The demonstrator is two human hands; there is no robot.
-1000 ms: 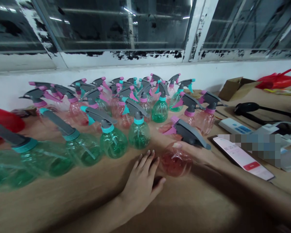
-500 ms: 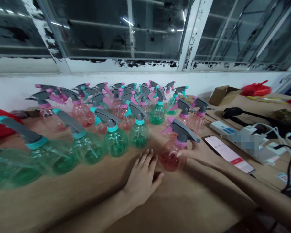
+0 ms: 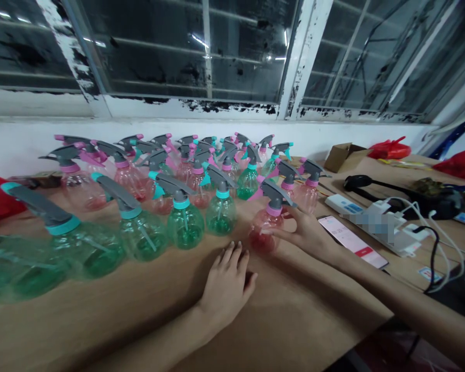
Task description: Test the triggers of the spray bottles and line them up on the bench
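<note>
Curling around the right side of a pink spray bottle (image 3: 264, 240), the fingers of the right hand (image 3: 309, 235) are grasping it, with the thumb pressing on its near face; whether its base is touching the table (image 3: 279, 325) cannot be told. Left of that grip and nearer, the left hand (image 3: 225, 287) is lying palm down on the tabletop, its fingers loosely spread and relaxed. A narrow gap is separating its fingertips from the held bottle, while a broad stretch of wood-coloured surface is opening out on the near side of both hands. Below the right wrist, the table's near edge is slanting away toward the right. Left of the left fingers, green bottles (image 3: 186, 230) are standing in a row; just beyond the right fingers, another pink bottle (image 3: 307, 197) is standing, and a mixed crowd of sprayers is filling the space farther off. Right of the right hand, a phone (image 3: 351, 240) is lying close by, with a power strip (image 3: 405, 245) sitting past it. Farthest out, a white wall (image 3: 313, 132) and dark windows (image 3: 170, 57) are closing off the room.
</note>
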